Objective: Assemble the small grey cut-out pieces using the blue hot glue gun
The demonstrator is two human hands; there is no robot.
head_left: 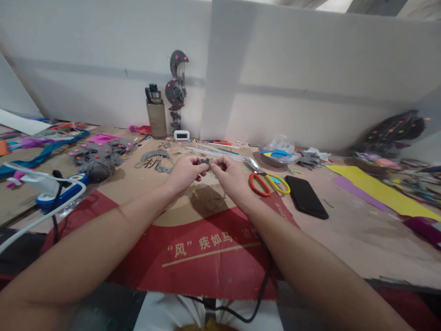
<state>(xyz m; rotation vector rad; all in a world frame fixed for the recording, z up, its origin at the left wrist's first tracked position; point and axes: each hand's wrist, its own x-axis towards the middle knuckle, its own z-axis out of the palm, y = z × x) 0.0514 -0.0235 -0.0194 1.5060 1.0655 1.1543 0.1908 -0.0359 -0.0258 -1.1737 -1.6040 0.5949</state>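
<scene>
Here, left fingers (200,168) and right fingers (218,164) pinched on a small dark piece (206,161) above the cardboard (206,257).

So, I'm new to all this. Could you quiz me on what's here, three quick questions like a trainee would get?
1. Multiple choice: what stands beside the hanging grey crescents, near the wall? (a) a mug (b) a bottle (c) a lamp
2. True or false: the left hand and right hand are close together above the cardboard, with their fingertips at a small dark piece.
3. Fill in the blank: the scissors have one orange-red handle and one ____ handle.

Key: 1 b; 2 true; 3 yellow.
</scene>
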